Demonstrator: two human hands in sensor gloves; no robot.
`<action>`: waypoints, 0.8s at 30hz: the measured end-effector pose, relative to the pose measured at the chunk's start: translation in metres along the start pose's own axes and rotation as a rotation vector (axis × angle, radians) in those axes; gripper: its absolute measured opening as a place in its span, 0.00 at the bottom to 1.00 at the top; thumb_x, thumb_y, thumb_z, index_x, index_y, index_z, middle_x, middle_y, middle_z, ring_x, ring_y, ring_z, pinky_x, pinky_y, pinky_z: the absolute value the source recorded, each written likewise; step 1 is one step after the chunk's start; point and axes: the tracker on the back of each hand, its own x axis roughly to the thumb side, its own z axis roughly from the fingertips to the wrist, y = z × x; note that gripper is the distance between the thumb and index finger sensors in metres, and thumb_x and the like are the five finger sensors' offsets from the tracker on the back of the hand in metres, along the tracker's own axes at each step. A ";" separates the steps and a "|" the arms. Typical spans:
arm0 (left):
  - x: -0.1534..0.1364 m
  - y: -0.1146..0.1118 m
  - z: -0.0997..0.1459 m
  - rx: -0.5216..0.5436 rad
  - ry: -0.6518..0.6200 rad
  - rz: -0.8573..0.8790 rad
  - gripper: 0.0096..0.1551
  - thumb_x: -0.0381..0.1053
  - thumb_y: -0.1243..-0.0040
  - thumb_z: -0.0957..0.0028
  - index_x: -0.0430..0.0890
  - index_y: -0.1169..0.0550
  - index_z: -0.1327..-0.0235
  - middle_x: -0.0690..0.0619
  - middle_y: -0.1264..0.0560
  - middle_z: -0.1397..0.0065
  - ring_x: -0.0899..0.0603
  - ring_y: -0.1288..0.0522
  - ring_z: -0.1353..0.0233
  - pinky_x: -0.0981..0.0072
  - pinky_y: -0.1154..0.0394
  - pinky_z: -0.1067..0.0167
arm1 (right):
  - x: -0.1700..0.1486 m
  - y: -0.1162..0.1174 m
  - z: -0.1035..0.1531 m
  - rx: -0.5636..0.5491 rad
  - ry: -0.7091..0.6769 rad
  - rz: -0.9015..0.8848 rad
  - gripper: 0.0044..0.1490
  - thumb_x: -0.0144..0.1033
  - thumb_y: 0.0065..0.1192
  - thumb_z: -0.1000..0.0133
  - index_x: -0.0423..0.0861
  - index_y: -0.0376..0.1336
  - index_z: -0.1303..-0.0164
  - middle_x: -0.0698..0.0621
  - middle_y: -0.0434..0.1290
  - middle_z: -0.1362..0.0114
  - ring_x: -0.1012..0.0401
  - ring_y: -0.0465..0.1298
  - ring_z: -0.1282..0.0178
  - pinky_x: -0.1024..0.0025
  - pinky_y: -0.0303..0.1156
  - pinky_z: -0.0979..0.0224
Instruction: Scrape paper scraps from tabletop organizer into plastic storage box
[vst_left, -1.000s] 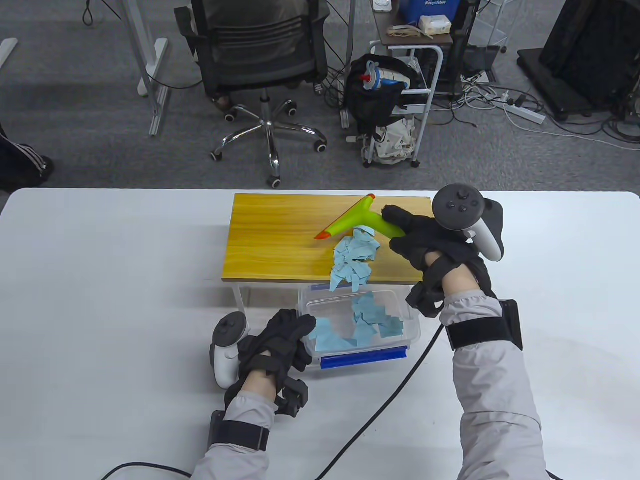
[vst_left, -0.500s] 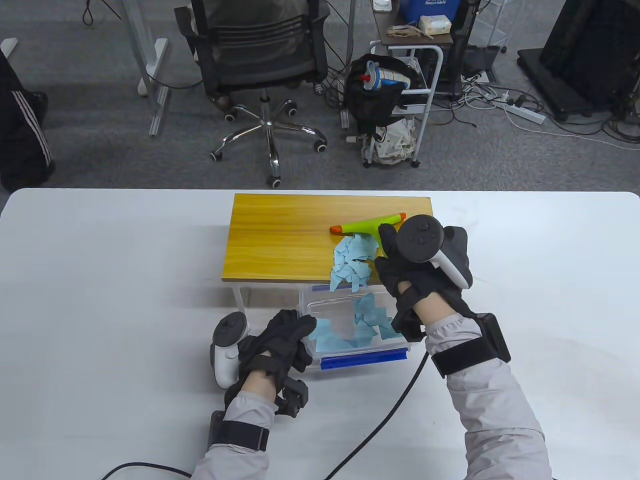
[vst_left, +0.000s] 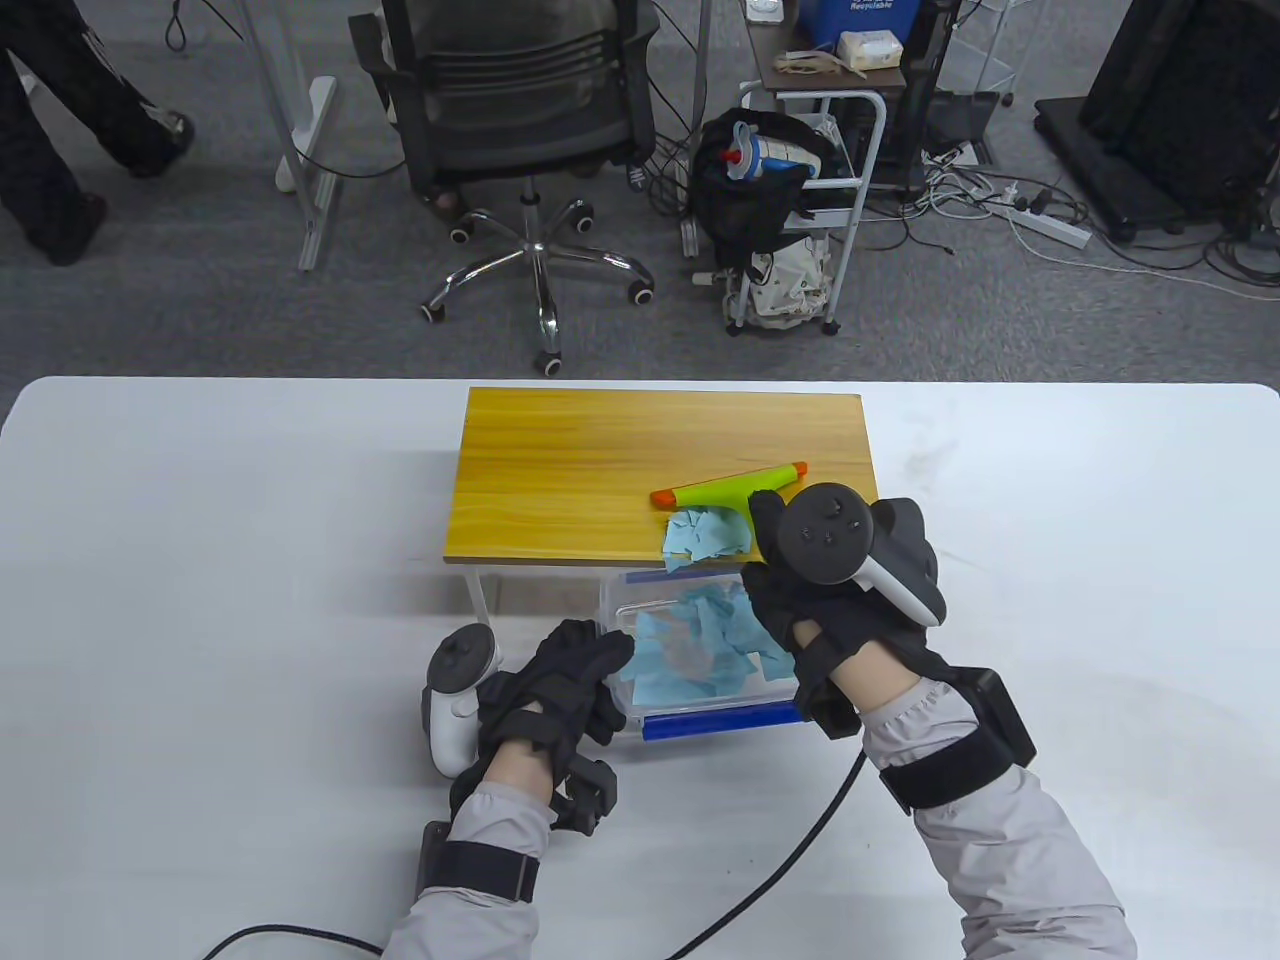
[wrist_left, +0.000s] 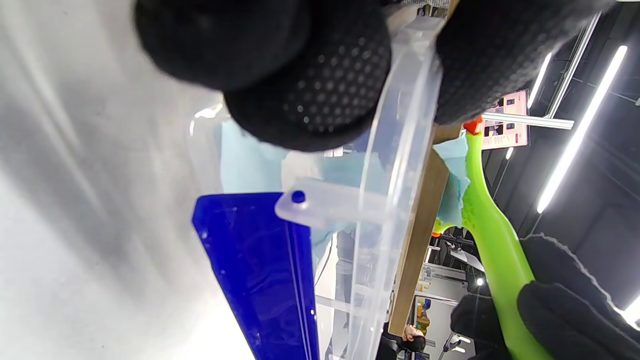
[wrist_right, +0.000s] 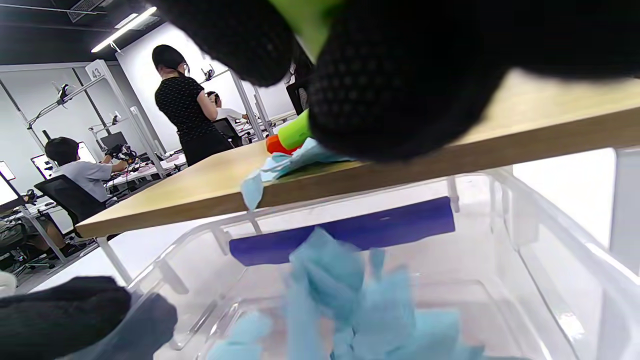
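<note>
Since one second ago, my right hand (vst_left: 835, 590) is pulling the green scraper (vst_left: 728, 487) nearer to me, and the heap of blue paper scraps (vst_left: 705, 535) on the wooden organizer (vst_left: 560, 470) is becoming smaller. More scraps are now lying in the plastic storage box (vst_left: 812, 690). My right hand is gripping the handle of the scraper with the fingers closed around it, and the blade is lying across the organizer top just behind the scraps. Some scraps are hanging over the near edge of the organizer, directly above the box. In the right wrist view some scraps (wrist_right: 345, 300) are looking blurred inside the box. My left hand (vst_left: 555, 690) is holding the left rim of the box, with fingers (wrist_left: 310, 95) on both sides of the clear wall. The box is standing on the white table (vst_left: 220, 600), partly under the organizer, its blue latch (vst_left: 722, 719) facing me.
</note>
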 end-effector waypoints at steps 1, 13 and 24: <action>0.000 0.000 0.000 0.000 -0.001 0.000 0.39 0.64 0.33 0.40 0.43 0.39 0.33 0.45 0.30 0.46 0.51 0.17 0.67 0.72 0.17 0.71 | 0.000 0.000 0.001 0.002 -0.002 0.002 0.42 0.37 0.66 0.44 0.38 0.52 0.24 0.25 0.75 0.47 0.51 0.84 0.77 0.62 0.82 0.75; 0.000 0.000 0.000 -0.001 -0.001 0.005 0.39 0.64 0.33 0.40 0.43 0.39 0.33 0.45 0.30 0.46 0.51 0.17 0.67 0.72 0.17 0.70 | 0.005 -0.001 0.020 0.046 -0.026 0.024 0.42 0.37 0.66 0.44 0.37 0.51 0.24 0.25 0.75 0.47 0.51 0.85 0.76 0.62 0.82 0.75; 0.001 0.001 0.001 0.009 -0.002 0.009 0.39 0.64 0.33 0.40 0.43 0.39 0.33 0.45 0.30 0.46 0.51 0.17 0.67 0.72 0.17 0.71 | 0.012 -0.014 0.045 0.125 -0.037 0.012 0.42 0.37 0.67 0.45 0.37 0.53 0.24 0.25 0.76 0.48 0.50 0.85 0.77 0.61 0.82 0.75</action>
